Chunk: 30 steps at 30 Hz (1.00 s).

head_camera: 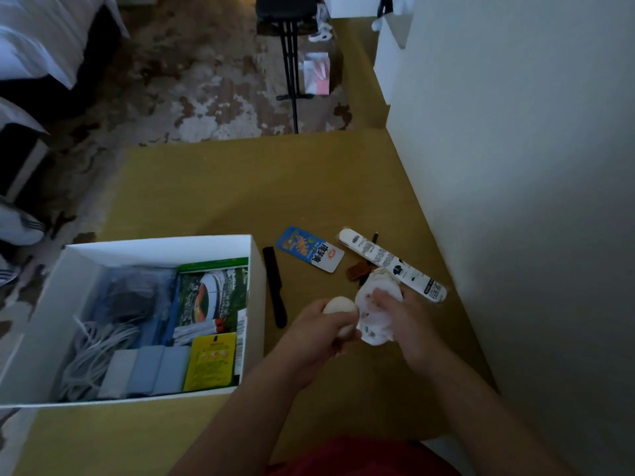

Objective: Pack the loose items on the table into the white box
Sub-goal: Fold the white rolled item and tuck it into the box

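Two bare hands meet over the mustard-yellow worktop [240, 187], just right of the open white cardboard box [256, 269]; the left hand [323, 333] is wrapped around a pale cream egg-shaped object [339, 306], fingers curled shut on it; the right hand [405, 324] is clamped on a crumpled white see-through plastic bag [376, 314] with something reddish inside, can't make out what; bag and egg thing are touching each other.

Only one view, from the head camera, so here's the rest of it; still loose on the worktop: a flat black plastic comb [275, 286] lying just beside the box's right wall; a blue and white snack sachet [309, 248] with orange print past it; a small brown wrapped piece [357, 271] near the bag; a long white printed tube-shaped packet [391, 264] lying diagonally behind the right hand, with a thin dark stick [375, 238] poking out behind it.

Inside the box it's pretty full already: a coil of white cable [89, 348] at the left; a row of grey and blue flat blocks [147, 371] along the near wall; a yellow sachet [211, 360] next to them; a green-edged photo card [213, 290] showing a stadium-like building; something dark grey [134, 293] toward the back, too murky to tell.
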Each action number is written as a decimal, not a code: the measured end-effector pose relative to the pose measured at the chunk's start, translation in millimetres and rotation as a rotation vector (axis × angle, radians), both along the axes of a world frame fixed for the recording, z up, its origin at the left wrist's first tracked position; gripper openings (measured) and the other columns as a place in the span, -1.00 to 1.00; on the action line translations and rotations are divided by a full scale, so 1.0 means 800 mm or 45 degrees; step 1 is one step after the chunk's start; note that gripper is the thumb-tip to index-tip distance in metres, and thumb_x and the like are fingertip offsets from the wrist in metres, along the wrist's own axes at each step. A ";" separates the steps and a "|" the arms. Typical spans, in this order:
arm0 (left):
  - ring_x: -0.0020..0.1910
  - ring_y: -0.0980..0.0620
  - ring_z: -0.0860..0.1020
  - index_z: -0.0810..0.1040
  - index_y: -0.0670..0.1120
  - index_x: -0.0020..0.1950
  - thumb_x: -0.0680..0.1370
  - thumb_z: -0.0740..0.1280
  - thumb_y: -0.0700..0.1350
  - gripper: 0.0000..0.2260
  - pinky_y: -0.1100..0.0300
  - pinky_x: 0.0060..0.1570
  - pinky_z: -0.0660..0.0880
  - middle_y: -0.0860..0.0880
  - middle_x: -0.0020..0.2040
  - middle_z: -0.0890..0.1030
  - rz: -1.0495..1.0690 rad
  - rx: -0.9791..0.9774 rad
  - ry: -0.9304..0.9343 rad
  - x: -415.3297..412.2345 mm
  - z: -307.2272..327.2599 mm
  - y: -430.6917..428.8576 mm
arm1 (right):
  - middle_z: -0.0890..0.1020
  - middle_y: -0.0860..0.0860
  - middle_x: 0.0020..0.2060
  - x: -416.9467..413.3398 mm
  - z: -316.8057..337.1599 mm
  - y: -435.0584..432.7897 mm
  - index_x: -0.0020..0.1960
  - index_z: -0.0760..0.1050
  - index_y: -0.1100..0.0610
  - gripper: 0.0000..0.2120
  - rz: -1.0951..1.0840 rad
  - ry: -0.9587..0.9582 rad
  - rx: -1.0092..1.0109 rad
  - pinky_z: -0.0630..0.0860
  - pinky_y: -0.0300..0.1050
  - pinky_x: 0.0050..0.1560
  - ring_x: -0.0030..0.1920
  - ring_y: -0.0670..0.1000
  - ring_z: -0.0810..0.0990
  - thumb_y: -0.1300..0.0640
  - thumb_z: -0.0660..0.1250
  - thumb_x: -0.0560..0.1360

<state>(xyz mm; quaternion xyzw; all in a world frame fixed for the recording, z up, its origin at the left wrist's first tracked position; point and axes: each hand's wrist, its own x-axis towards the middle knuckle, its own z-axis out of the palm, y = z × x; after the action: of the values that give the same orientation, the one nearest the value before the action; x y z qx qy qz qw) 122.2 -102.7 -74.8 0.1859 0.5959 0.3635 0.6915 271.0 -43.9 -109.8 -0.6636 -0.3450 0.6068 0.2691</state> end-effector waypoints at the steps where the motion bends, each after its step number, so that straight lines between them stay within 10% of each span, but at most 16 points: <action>1: -0.20 0.04 0.65 0.44 -0.09 0.17 0.51 0.30 -0.19 -0.76 0.25 -0.45 0.44 -0.18 0.06 0.58 0.018 0.050 -0.031 -0.009 0.011 -0.001 | 0.54 0.09 0.15 -0.012 0.008 -0.001 0.31 0.38 0.06 -0.57 -0.005 0.060 -0.017 0.51 0.09 0.09 0.05 0.09 0.55 0.03 0.34 0.48; 8: -0.23 0.03 0.64 0.49 -0.11 0.15 0.54 0.27 -0.20 -0.80 0.22 -0.32 0.55 -0.20 -0.01 0.61 0.187 0.245 0.161 -0.121 0.069 -0.033 | 0.64 0.05 0.04 -0.111 0.068 -0.002 0.21 0.51 0.08 -0.62 0.061 0.172 0.206 0.57 0.15 0.08 0.03 0.09 0.62 0.12 0.41 0.40; 16: -0.05 0.01 0.56 0.50 -0.02 0.20 0.47 0.36 -0.11 -0.70 0.14 -0.15 0.52 0.00 0.03 0.58 0.348 0.182 0.955 -0.242 0.048 -0.093 | 0.55 -0.16 -0.04 -0.242 0.085 -0.020 0.20 0.40 -0.10 -0.60 0.391 -0.151 0.793 0.42 -0.40 -0.44 -0.16 -0.21 0.55 0.01 0.41 0.40; 30: 0.19 -0.09 0.53 0.51 -0.11 0.29 0.51 0.30 -0.19 -0.66 0.07 0.20 0.46 -0.14 0.23 0.57 -0.521 0.192 1.417 -0.287 0.006 -0.015 | 0.57 0.03 -0.12 -0.269 0.047 -0.033 0.18 0.49 0.12 -0.72 0.885 -0.829 1.355 0.42 -0.24 -0.28 -0.21 -0.03 0.54 0.05 0.32 0.51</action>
<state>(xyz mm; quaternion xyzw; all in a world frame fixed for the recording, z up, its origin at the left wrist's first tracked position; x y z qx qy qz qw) -107.1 -114.7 -69.7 0.5081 0.7932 0.1122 0.3164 56.1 -70.2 -72.2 -0.4412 -0.8488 0.1779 0.2308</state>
